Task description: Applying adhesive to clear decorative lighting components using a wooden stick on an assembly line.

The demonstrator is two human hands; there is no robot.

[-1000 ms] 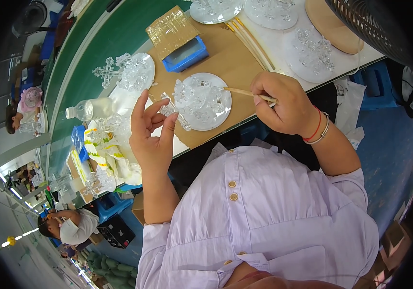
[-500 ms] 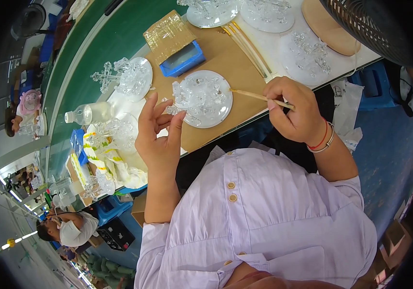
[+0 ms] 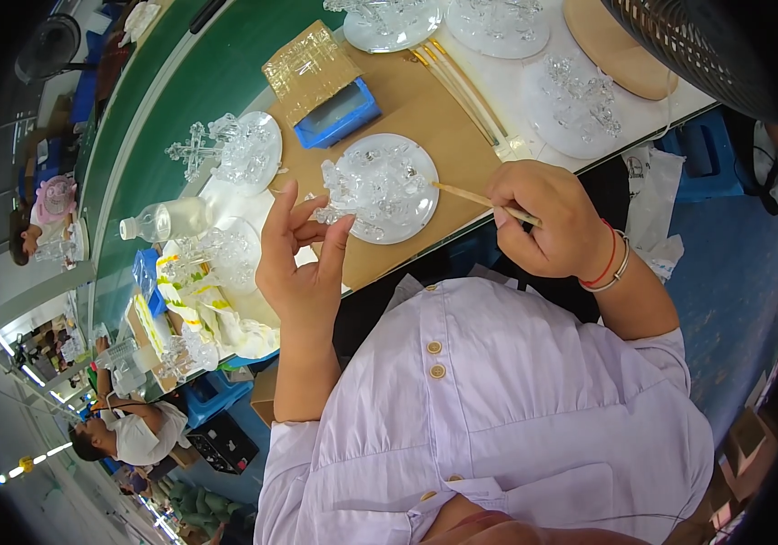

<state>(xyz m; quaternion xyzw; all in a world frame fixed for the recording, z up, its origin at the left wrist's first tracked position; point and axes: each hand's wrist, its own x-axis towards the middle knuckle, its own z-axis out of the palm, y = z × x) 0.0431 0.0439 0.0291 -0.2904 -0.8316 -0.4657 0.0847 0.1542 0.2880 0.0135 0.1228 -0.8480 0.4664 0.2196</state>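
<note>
Since the earlier frame, your right hand [image 3: 548, 222] has drawn its thin wooden stick [image 3: 484, 200] slightly back from the round clear plate [image 3: 412, 204] on the counter [image 3: 425, 123]; fingers stay clamped on it. Your left hand [image 3: 303, 263] pinches a small clear crystal piece [image 3: 333, 204] over the plate's edge. The piece's exact shape is indistinct against the glassware.

Bright even light, sharp centre, dark fisheye-bent rim.

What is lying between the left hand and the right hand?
In the head view, a round clear plate of clear crystal pieces lies between the left hand and the right hand.
</note>
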